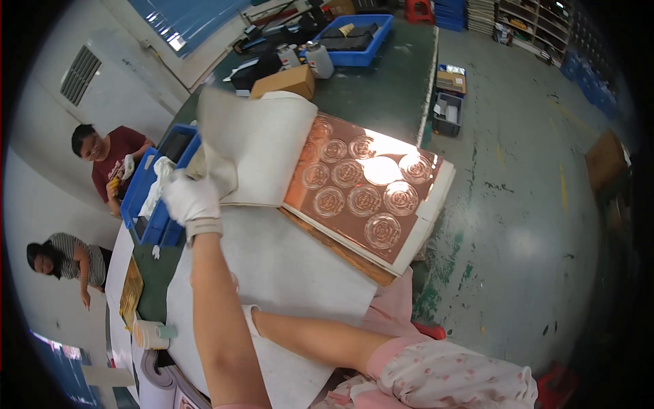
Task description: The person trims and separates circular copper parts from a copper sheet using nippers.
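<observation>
White sheet (268,146) looks light and bendy, so we'd pinch its free edge, but can't tell if our left hand (191,199) or mostly hidden right hand (249,320) is clamped on it.

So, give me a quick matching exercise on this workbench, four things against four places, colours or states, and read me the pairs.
1. Copper-coloured sheet
2. Pale flap
3. Left hand
4. Cardboard box on the table

A. Next to the bottles
B. Bearing round patterns
C. White-gloved
D. Plain and curled

Pairs: 1-B, 2-D, 3-C, 4-A.
</observation>
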{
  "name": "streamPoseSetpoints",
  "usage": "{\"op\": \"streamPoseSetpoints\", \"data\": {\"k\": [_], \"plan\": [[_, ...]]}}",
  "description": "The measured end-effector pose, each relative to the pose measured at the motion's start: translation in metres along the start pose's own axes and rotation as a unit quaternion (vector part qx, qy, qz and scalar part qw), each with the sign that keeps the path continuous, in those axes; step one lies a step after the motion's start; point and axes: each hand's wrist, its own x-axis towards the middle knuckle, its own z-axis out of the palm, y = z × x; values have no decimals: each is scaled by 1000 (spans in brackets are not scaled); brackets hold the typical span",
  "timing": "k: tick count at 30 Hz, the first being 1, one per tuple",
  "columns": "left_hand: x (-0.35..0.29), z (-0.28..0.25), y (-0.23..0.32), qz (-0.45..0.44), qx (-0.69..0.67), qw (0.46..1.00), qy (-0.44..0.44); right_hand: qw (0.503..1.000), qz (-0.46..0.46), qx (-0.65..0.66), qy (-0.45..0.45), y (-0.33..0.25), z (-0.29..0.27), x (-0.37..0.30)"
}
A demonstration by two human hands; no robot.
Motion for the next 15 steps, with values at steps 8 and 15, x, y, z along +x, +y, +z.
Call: {"op": "streamPoseSetpoints", "data": {"k": [8, 15], "plan": [[-121, -76, 139, 373, -264, 836, -304, 997, 20, 41, 62, 37, -20, -25], [-156, -65, 144, 414, -221, 799, -376, 994, 4, 36, 100, 29, -52, -24]]}}
